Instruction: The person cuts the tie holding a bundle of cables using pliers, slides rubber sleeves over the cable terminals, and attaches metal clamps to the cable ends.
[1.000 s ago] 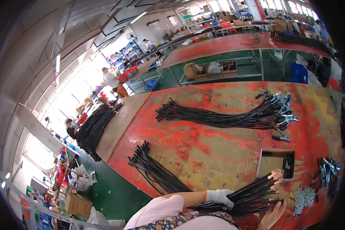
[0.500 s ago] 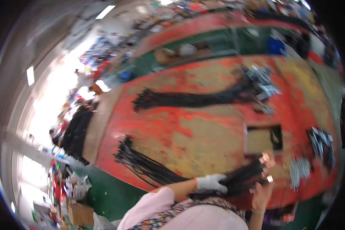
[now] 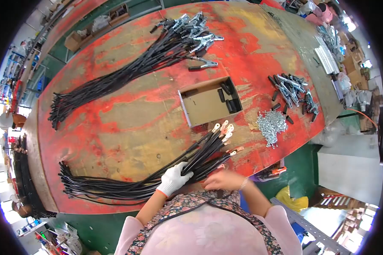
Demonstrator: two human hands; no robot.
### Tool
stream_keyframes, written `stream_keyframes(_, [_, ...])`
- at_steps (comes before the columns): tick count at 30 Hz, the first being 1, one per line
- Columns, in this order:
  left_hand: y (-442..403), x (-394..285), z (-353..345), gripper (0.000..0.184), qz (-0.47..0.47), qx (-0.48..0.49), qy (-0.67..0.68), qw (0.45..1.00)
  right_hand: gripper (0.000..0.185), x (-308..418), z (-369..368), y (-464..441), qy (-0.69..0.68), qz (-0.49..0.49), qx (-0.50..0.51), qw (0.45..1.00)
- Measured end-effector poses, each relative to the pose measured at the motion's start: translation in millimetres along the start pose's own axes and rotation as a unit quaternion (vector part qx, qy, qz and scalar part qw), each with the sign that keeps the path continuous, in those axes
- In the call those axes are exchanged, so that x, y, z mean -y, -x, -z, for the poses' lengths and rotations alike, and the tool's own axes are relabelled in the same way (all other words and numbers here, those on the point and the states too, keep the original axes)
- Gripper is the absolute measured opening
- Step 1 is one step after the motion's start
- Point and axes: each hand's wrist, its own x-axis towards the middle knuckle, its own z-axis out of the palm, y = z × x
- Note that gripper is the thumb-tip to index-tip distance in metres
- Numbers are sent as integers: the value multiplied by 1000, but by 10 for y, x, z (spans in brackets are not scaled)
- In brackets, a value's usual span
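Note:
A bundle of black cables point(image 3: 115, 187) lies along the near edge of the red table, copper lugs point(image 3: 224, 131) fanned out at its right end. My left hand point(image 3: 174, 178), in a white glove, is wrapped round the cables a little short of the lugs. Bare and smeared by motion, my right hand point(image 3: 225, 180) is just below the lug end, beside the lowest cables. Its fingers are too blurred to show whether it holds anything.
Farther back lies another cable bundle point(image 3: 119, 76) ending in metal clamps point(image 3: 195, 32). A cardboard box point(image 3: 200, 111) holds several black sleeves. To the right are a heap of small metal parts point(image 3: 271, 126) and a pile of loose clamps point(image 3: 291, 91). Metal shelving point(image 3: 310, 229) stands below right.
My view has swung right and down and is sharper. My left hand stays on the cables; my right hand, raised by the lugs before, is now lower, near the table's edge.

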Motion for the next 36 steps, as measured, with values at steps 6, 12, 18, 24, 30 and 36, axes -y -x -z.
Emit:
stream_keyframes(6, [-212,-13,-250,42,-25,51,-104,993,21,17,1679,-76,135,44,-426,894])
stream_keyframes(12, [-287,60,-251,37,-25,40,-78,996,21,-735,2251,-1296,527,-160,-307,776])
stream_keyframes(18, [-336,125,-230,36,-52,30,-45,997,21,-672,2239,-1297,508,-197,-273,793])
stream_keyframes(24, [-375,129,-201,36,-41,49,-35,997,20,-757,2174,-1188,477,-128,-353,795])
stream_keyframes(30, [-393,131,-210,37,-41,44,-42,997,26,-937,2199,-1357,446,-209,-363,791])
stream_keyframes(36, [-395,136,-229,38,-33,53,-31,998,31,-513,2241,-1118,295,-61,-379,875])
